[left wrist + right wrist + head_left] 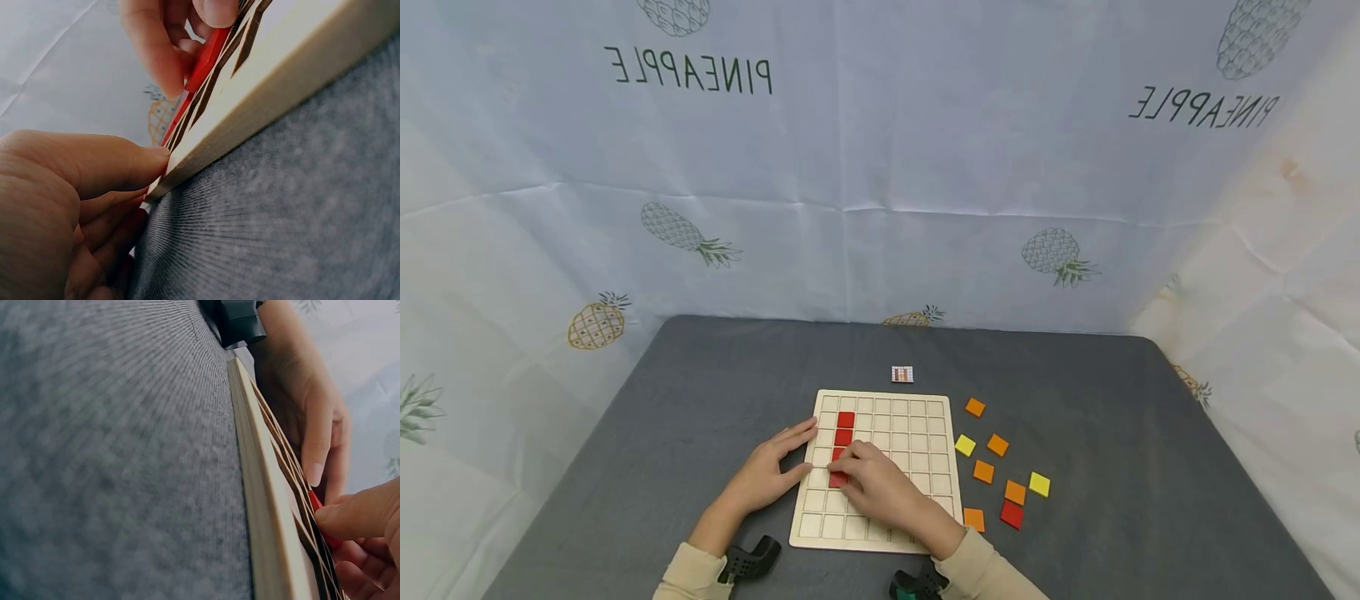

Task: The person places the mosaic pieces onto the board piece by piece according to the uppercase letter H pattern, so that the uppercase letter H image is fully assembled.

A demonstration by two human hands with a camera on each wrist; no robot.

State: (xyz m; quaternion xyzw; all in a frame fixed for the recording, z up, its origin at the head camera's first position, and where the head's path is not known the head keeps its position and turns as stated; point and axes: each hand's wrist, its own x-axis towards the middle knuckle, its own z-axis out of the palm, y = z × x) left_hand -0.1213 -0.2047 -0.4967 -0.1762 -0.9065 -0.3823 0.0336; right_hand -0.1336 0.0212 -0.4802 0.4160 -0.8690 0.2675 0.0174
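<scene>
A pale wooden grid board [880, 544] lies on the table, with red square tiles [845, 437] in a column near its left side. At the lower end of that column, my right hand [883, 487] pinches a red tile [838, 480] between thumb and fingers. In the left wrist view this red tile [206, 62] sits at the board's surface, partly covered by the fingers. My left hand [763, 472] rests at the board's left edge, its thumb and fingertips touching the rim. Its thumb [125, 164] lies along the edge in the left wrist view.
Right of the board lie several loose orange tiles [997, 445], yellow tiles [1040, 484] and a red tile [1012, 513]. A small patterned card [902, 374] is behind the board. The grey table [1112, 433] ends at a pineapple-print curtain [880, 267].
</scene>
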